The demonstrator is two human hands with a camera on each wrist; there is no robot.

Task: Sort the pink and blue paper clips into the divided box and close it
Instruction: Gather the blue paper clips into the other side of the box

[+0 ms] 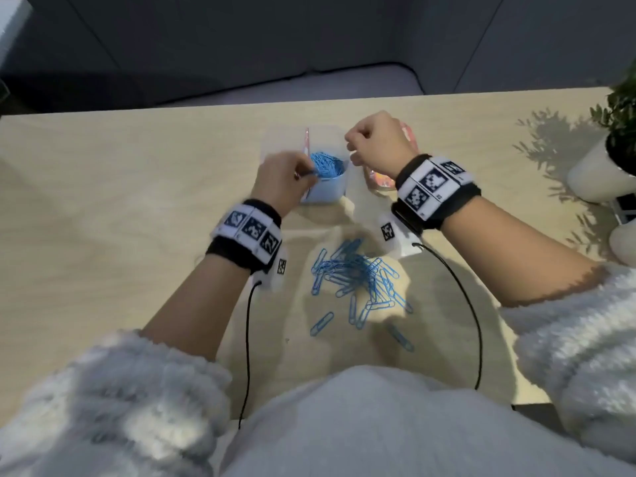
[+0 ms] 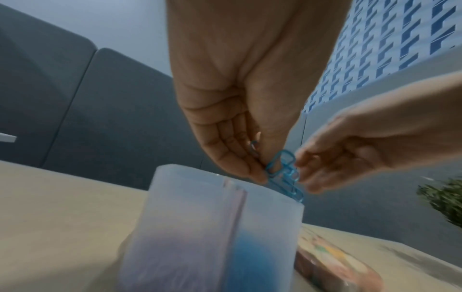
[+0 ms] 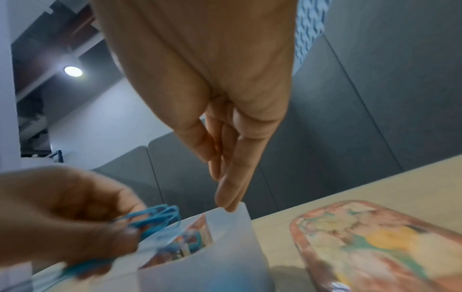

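Observation:
A translucent divided box point(image 1: 272, 142) stands in the middle of the table. Its right compartment holds a heap of blue clips point(image 1: 328, 166). My left hand point(image 1: 306, 175) pinches a small bunch of blue clips point(image 2: 282, 173) just above that compartment's rim. My right hand point(image 1: 354, 146) has thumb and fingers pressed together, pinching the box's far right rim point(image 3: 237, 213). A pile of loose blue clips point(image 1: 358, 280) lies on the table near me. The box's pink flowered lid point(image 3: 362, 247) lies flat to the right of the box. The left compartment's contents are hidden.
A potted plant in a white pot point(image 1: 599, 173) stands at the table's right edge, with another white object point(image 1: 624, 246) below it. Black cables point(image 1: 471, 304) run from both wristbands toward my body. A grey sofa lies beyond the table's far edge.

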